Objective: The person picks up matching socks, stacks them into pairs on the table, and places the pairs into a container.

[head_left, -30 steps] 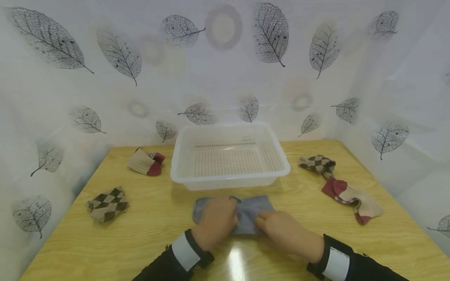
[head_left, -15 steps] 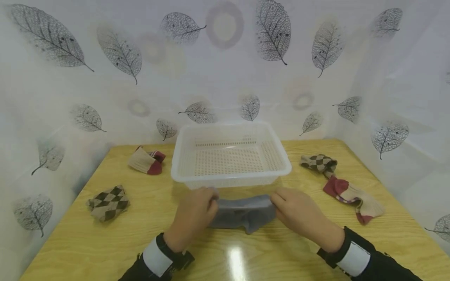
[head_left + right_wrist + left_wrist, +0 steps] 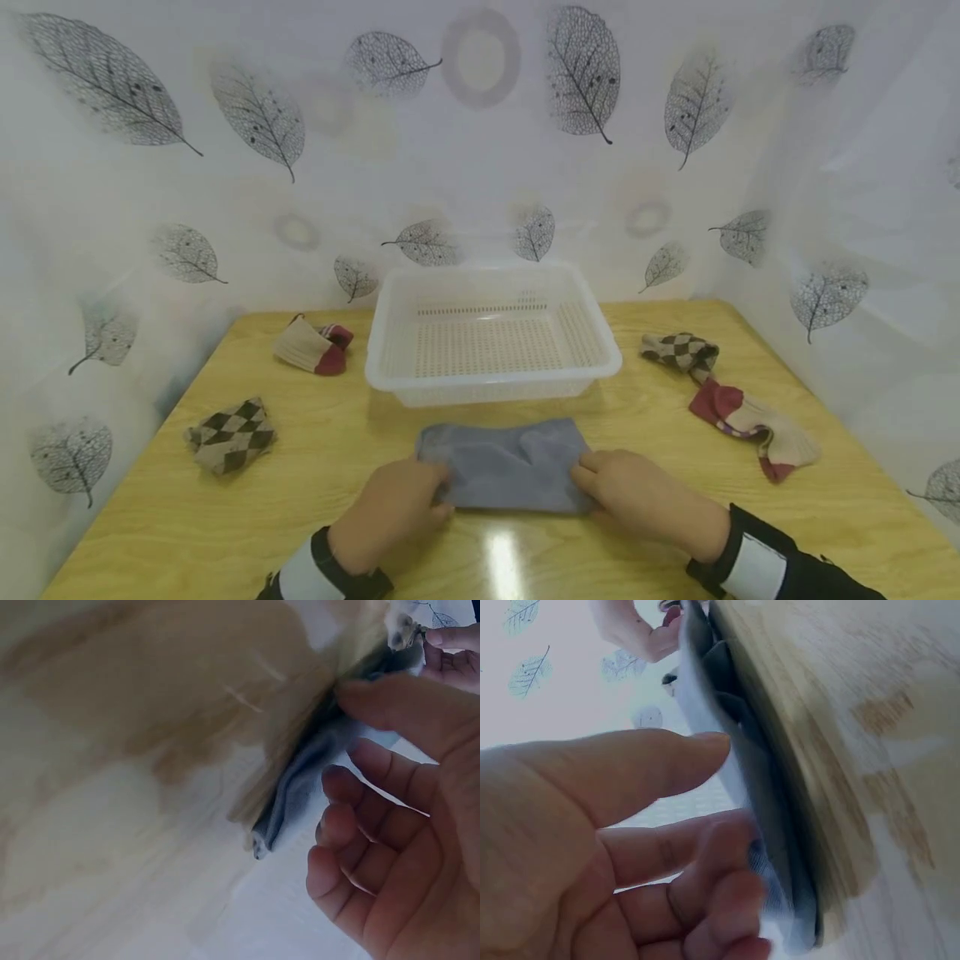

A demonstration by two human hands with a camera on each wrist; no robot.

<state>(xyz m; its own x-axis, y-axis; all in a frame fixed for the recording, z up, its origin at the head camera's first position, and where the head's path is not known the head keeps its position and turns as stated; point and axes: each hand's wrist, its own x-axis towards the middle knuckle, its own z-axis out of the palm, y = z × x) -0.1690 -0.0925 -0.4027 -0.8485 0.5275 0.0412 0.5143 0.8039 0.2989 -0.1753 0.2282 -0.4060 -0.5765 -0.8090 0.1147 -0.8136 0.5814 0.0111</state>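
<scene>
A grey-blue sock [image 3: 510, 467] lies spread flat on the wooden table, its long side running left to right. At its left end, my left hand [image 3: 393, 508] touches the fabric; in the left wrist view the thumb [image 3: 694, 754] stands apart from the loosely bent fingers. My right hand [image 3: 645, 496] is at the other end. In the right wrist view its thumb [image 3: 397, 705] reaches over the sock [image 3: 300, 776], with a gap between thumb and bent fingers. Neither hand visibly pinches the fabric.
Behind the sock stands a white plastic basket [image 3: 491, 382]. To the left lie a checkered sock [image 3: 232, 435] and a beige-and-red sock [image 3: 311, 346]. On the right are another checkered sock [image 3: 681, 352] and another beige-and-red sock [image 3: 753, 425]. A leaf-patterned curtain [image 3: 480, 167] surrounds the table [image 3: 315, 542].
Both hands first worked at the sock's middle, then held it stretched by its ends. Now it lies flat, and the hands have come down nearer the table's front.
</scene>
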